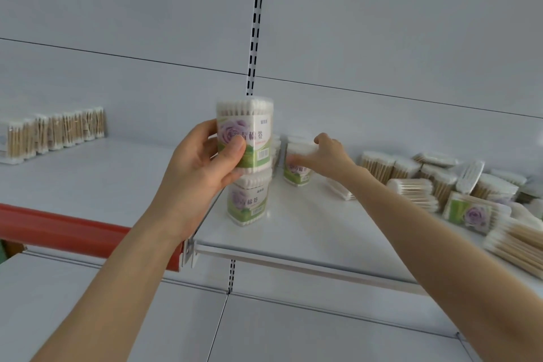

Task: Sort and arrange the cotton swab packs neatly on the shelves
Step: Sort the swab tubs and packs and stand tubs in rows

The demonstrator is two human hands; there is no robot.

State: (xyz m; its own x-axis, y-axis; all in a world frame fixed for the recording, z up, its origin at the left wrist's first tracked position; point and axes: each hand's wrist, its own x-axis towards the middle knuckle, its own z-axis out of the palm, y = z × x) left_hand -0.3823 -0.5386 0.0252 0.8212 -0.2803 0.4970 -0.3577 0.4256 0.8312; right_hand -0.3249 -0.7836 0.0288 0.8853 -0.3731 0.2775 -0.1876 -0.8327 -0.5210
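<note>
Head view, upper shelf bay: the left hand (202, 164) grips a rose-labelled pack (246, 135) upright, thumb across the label front and fingers curled round its far side. The pack is raised directly over a second pack (249, 200) of the same label, which stands upright near the left edge of the white shelf (308, 229). The base of the raised pack seems to meet the top of the second pack, though motion blur leaves the contact uncertain. The right hand (327, 157) reaches further back and clasps a third pack (297, 172) from above, fingers down its front and thumb behind. This pack stands on the shelf just right of the stacked pair, close to the back panel. To the right, a loose pile of packs (440, 182) lies in disorder, some upright, some tipped on their sides, running to the frame edge. On the neighbouring shelf at far left, a row of packs (53, 132) stands in line against the back panel. A red rail (58, 229) fronts that shelf; a slotted upright (257, 23) divides the two bays
</note>
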